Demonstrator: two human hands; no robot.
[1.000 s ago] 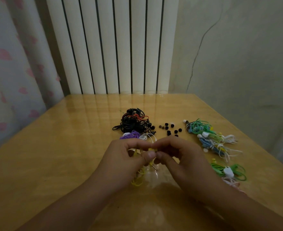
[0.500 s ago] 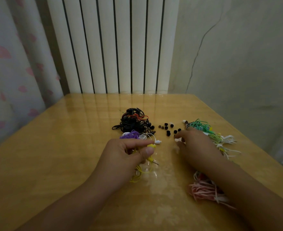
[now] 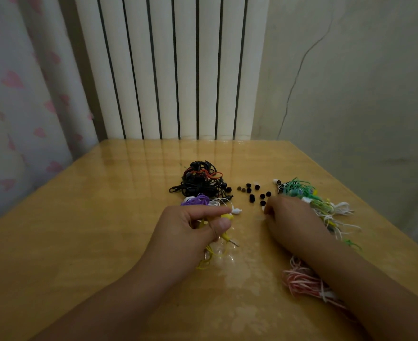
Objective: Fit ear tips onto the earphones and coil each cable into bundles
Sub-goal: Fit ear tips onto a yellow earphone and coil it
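Glossy wooden table (image 3: 85, 242) before white radiator (image 3: 173, 70); left hand (image 3: 190, 232) pinches yellow earphone (image 3: 227, 216), right hand (image 3: 291, 222) unclear.

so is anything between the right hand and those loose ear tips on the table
Nothing visible. The right hand rests at the near edge of the loose ear tips, its fingertips by a white one. The left hand holds the yellow earphone off to the side.

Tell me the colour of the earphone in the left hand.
Yellow: the earphone and its trailing cable, held in the left hand, seen in the head view.
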